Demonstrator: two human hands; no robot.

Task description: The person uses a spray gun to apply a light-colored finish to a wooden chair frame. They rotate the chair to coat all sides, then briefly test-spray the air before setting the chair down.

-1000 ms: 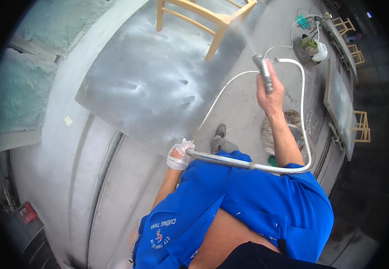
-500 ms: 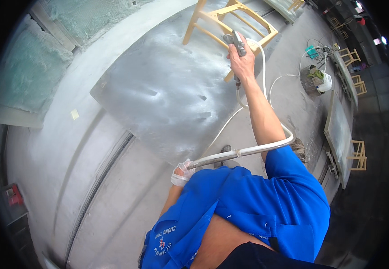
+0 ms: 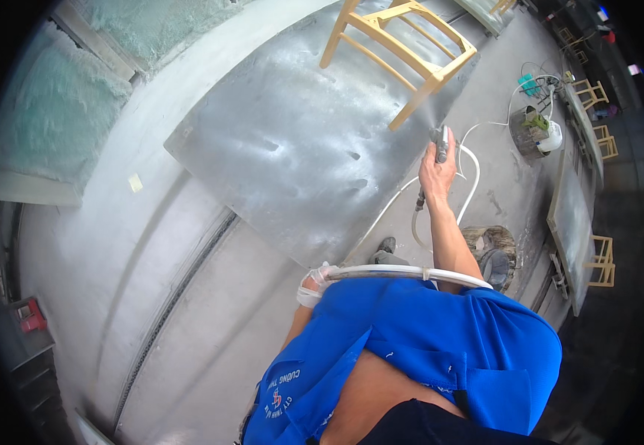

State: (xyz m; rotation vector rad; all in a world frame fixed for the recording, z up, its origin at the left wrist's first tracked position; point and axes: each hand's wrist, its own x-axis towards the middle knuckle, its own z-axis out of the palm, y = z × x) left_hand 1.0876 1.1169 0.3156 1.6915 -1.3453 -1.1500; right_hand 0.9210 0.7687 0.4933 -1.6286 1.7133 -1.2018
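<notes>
My right hand (image 3: 437, 176) is closed around a spray gun (image 3: 442, 141), raised just below the nearest leg of a pale wooden chair frame (image 3: 420, 101). Faint mist shows between the gun's tip and that leg, which they do not touch. The chair frame stands on a large grey metal-topped table (image 3: 262, 170), its far end cut off by the picture's edge. A white hose runs from the gun. My left hand (image 3: 313, 285), in a clear plastic glove, grips the end of a curved metal rod with white hose strapped along it (image 3: 381, 271), held across my waist.
A bucket (image 3: 527, 135) with a white container and green cloth stands to the right, hoses trailing over the floor. Near my right forearm is a log-like block (image 3: 496, 256). Tilted boards (image 3: 570, 222) and more chair frames line the right. A floor rail (image 3: 173, 319) runs at left.
My right hand has drawn the spray gun back toward me and right, away from the chair frame's side to below its near leg. The rod in my left hand now lies flatter.
</notes>
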